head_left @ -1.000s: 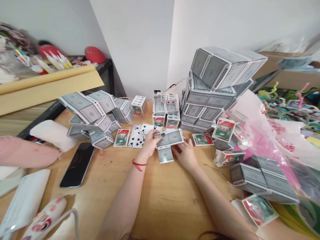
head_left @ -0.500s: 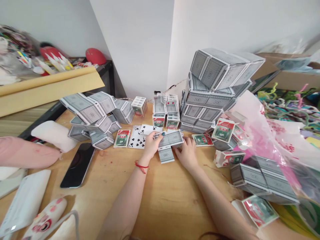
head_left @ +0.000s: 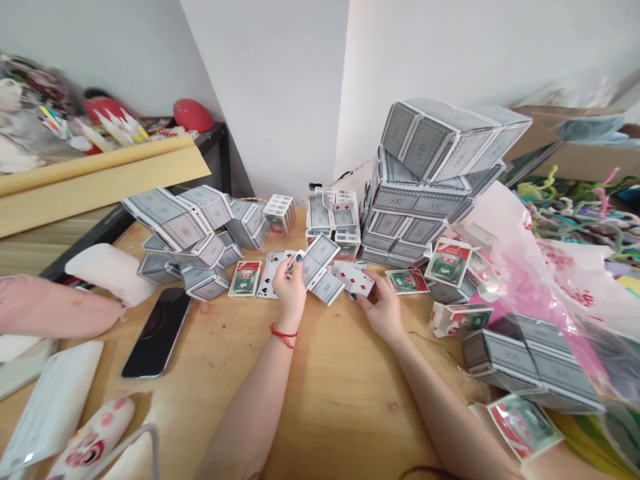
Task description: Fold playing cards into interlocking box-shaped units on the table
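Observation:
My left hand [head_left: 290, 287] pinches a piece made of joined playing cards [head_left: 320, 259], patterned grey backs up, tilted to the upper right with a flap hanging toward me. To its right, my right hand [head_left: 383, 307] grips a playing card [head_left: 354, 279] with red diamonds facing up, thumb at its near edge. Behind my left hand lie face-up spade cards [head_left: 270, 272], partly covered by it. A red and green card box [head_left: 245, 279] is left of those cards. Another card box [head_left: 407, 281] lies just right of my right hand.
A tall stack of card-built blocks [head_left: 415, 193] rises at the back right, with a lower card structure [head_left: 185, 230] at the left. A phone [head_left: 157, 333] lies left of my forearm. Plastic bags [head_left: 530, 253] and a folded card block [head_left: 530, 363] crowd the right.
My left hand has shifted left and turned the joined card piece to a slant. My right hand has brought up a diamond card, apart from that piece.

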Motion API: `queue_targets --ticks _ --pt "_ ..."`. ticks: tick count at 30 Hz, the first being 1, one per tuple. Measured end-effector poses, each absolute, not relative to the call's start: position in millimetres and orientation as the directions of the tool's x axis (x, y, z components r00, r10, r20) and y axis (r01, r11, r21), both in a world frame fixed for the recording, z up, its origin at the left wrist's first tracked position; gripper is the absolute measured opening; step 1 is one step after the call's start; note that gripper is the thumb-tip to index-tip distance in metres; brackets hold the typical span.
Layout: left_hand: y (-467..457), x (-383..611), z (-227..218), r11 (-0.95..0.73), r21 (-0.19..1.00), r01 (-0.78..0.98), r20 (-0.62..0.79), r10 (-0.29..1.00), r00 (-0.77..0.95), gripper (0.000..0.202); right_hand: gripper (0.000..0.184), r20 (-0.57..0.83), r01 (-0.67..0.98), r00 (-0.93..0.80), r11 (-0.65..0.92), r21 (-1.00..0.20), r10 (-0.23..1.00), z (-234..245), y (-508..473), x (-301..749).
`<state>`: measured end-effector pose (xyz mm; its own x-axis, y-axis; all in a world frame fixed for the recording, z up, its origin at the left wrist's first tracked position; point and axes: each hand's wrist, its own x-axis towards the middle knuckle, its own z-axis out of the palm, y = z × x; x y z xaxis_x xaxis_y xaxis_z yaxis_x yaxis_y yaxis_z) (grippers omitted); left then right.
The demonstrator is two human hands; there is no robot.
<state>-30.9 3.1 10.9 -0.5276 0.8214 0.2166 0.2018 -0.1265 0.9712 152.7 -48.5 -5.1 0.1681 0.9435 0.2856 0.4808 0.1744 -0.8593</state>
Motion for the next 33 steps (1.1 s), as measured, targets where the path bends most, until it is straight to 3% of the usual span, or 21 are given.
queue_targets --ticks 5,8,11,27,33 --pt "5.2 -34.7 9.7 -0.113 0.974 0.196 0.212 0.755 -0.621 0.027 0.030 0.150 0.116 0.170 0.131 -0.985 0.974 -1.9 -52.1 146.8" --pt "7.4 -38.1 7.8 -0.118 0.977 0.177 0.209 0.705 -0.678 0.028 0.023 0.055 -0.072 0.140 0.066 -0.995 0.989 2.4 -56.3 144.2" --pt "10.1 -41.6 3.6 -0.128 0.979 0.157 0.202 0.689 -0.696 0.027 0.028 -0.007 -0.174 0.109 0.013 -0.985 0.994 5.9 -59.2 143.4" --pt "11.3 -40.6 -1.2 -0.109 0.985 0.135 0.173 0.692 -0.701 0.024 0.030 -0.041 -0.235 -0.050 -0.052 -0.971 0.998 9.5 -63.3 136.5" --pt "11.2 -41.3 -1.8 -0.094 0.984 0.152 0.174 0.695 -0.698 0.026 0.046 -0.032 -0.223 -0.167 -0.069 -0.972 0.986 13.0 -64.2 136.7"
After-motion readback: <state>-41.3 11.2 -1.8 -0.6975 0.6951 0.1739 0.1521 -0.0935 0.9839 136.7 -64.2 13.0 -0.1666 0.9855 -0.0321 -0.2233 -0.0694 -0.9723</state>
